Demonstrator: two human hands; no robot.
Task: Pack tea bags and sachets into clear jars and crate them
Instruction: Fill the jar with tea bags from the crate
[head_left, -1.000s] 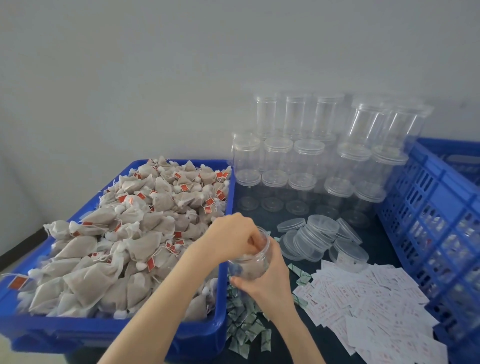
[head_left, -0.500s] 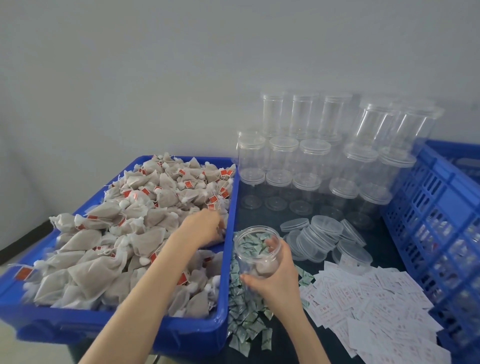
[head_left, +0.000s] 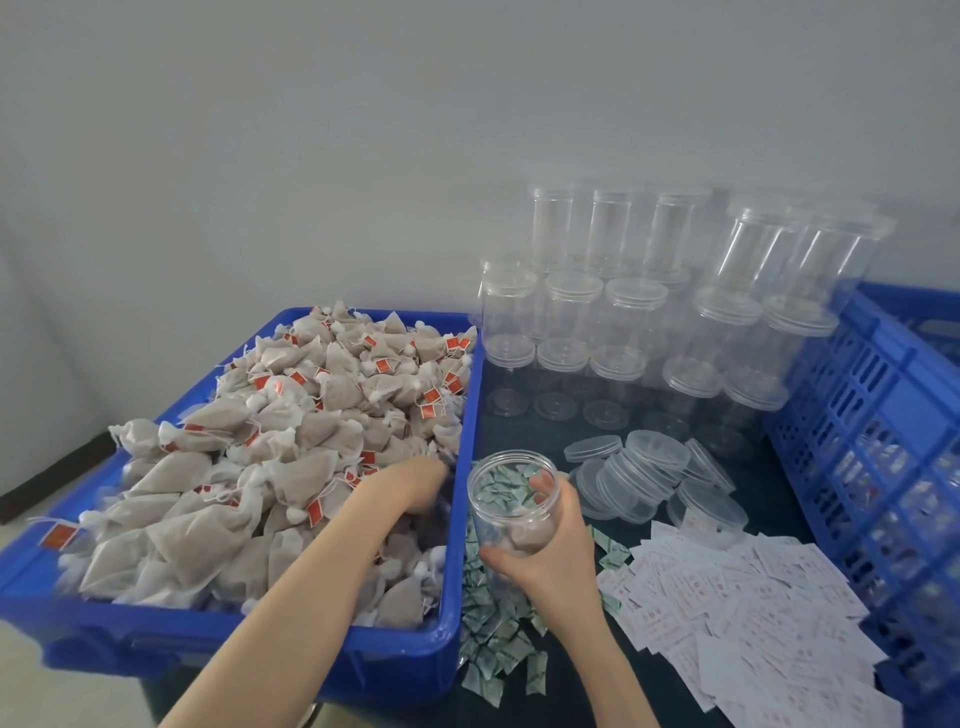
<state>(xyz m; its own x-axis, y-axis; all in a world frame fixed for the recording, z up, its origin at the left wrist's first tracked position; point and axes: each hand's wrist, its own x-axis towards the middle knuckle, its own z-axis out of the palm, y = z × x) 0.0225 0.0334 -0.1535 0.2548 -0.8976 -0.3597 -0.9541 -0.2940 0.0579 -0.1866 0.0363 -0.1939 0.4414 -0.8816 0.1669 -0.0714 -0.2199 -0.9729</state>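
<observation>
My right hand (head_left: 548, 553) grips an open clear jar (head_left: 511, 493) from its right side, held upright just right of the blue bin (head_left: 260, 652). A tea bag or two lie at the jar's bottom. The bin is heaped with tea bags (head_left: 270, 447), white mesh pouches with red tags. My left hand (head_left: 413, 486) reaches into them near the bin's right wall, fingertips buried among the bags. Below the jar lie green sachets (head_left: 493, 642), and to the right a spread of white sachets (head_left: 727, 618).
Loose clear lids (head_left: 641, 467) are piled behind the jar. Stacked empty lidded jars (head_left: 623, 322) stand against the wall. A blue slatted crate (head_left: 883, 415) with packed jars inside lines the right edge. The tabletop is dark.
My left hand left the jar's mouth and moved left into the tea bag bin. The jar went from tilted under that hand to upright in my right hand.
</observation>
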